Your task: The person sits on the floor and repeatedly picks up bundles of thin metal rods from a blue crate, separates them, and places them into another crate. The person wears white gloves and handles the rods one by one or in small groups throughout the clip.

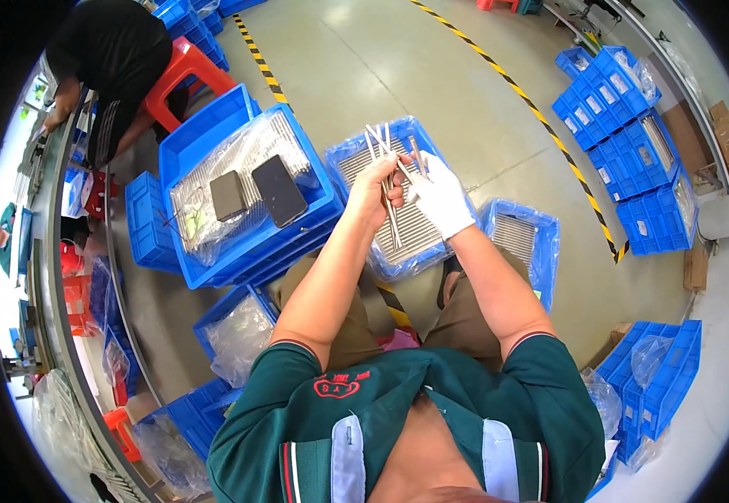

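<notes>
Bare left hand (378,186) grips several metal rods (394,231), long axes roughly eleven-to-five o'clock; gloved right hand (443,198), just beside at three o'clock, pinches another rod (417,156).

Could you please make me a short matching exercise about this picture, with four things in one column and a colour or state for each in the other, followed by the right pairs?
Things:
1. Left hand
2. Phone
3. Right hand
4. Stool at upper left

Colours and states:
A. Red
B. Covered by a white glove
C. Bare, gripping thin metal rods
D. Black, lying beside a small grey-brown box

Right pairs: 1-C, 2-D, 3-B, 4-A
</notes>
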`<state>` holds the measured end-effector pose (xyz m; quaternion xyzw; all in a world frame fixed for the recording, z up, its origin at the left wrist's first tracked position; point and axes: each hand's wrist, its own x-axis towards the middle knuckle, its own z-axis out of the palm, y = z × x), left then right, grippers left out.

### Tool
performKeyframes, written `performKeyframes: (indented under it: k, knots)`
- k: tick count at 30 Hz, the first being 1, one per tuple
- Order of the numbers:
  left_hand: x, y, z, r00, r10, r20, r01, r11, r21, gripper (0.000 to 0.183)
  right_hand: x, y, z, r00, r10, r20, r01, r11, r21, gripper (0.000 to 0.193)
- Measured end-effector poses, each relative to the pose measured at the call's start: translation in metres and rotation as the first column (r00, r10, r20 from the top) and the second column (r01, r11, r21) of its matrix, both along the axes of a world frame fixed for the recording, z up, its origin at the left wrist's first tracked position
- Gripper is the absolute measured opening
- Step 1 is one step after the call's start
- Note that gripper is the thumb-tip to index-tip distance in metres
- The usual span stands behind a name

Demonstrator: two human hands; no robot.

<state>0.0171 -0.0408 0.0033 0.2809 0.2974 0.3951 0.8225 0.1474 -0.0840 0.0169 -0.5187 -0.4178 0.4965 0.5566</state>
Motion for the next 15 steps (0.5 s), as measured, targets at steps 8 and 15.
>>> performKeyframes:
  k: [8,15]
  knots:
    - [0.014,-0.013,-0.004,0.997,0.037,-0.068,-0.033,0.998,0.059,0.02,0.011,0.005,0.004,0.995,0.019,-0.098,-0.047,0.955,-0.294,0.026]
    - [0.004,-0.012,-0.001,0.991,-0.109,-0.084,0.115,0.991,0.074,0.023,0.033,0.028,0.007,0.997,-0.01,-0.071,-0.002,0.986,-0.165,0.02]
